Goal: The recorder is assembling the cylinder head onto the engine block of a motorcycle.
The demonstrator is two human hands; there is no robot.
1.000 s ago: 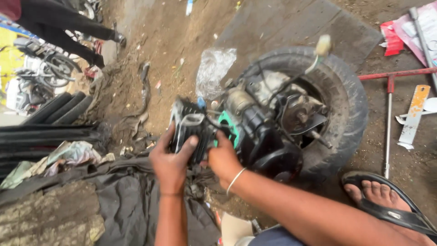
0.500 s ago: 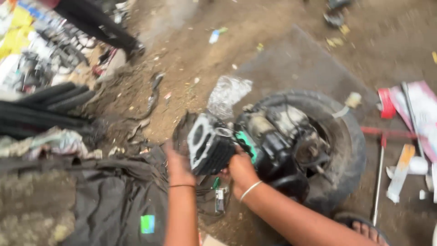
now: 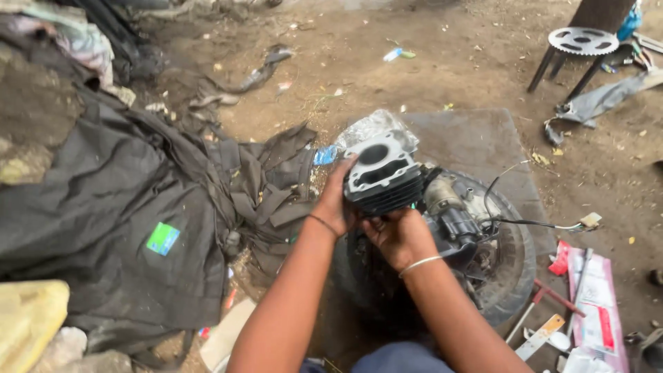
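Both my hands hold a black finned engine cylinder block point(image 3: 383, 173) with a pale gasket face and a round bore on top. My left hand point(image 3: 336, 200) grips its left side, and my right hand point(image 3: 397, 235), with a metal bangle at the wrist, supports it from below. The block is lifted just left of a grimy engine point(image 3: 456, 214) that rests inside an old black tyre point(image 3: 511, 266) on the dirt ground. A thin cable with a pale connector point(image 3: 590, 221) trails from the engine to the right.
A big black cloth point(image 3: 131, 207) with a green label lies heaped at left. Crumpled clear plastic point(image 3: 373, 128) sits behind the block on a grey mat point(image 3: 476, 141). A stool with a sprocket point(image 3: 582, 40) stands top right. Red-and-white packets point(image 3: 594, 297) and tools lie at right.
The view has swung so the black cloth fills the left. The cylinder block now sits higher in my hands, apart from the engine, its bore facing up.
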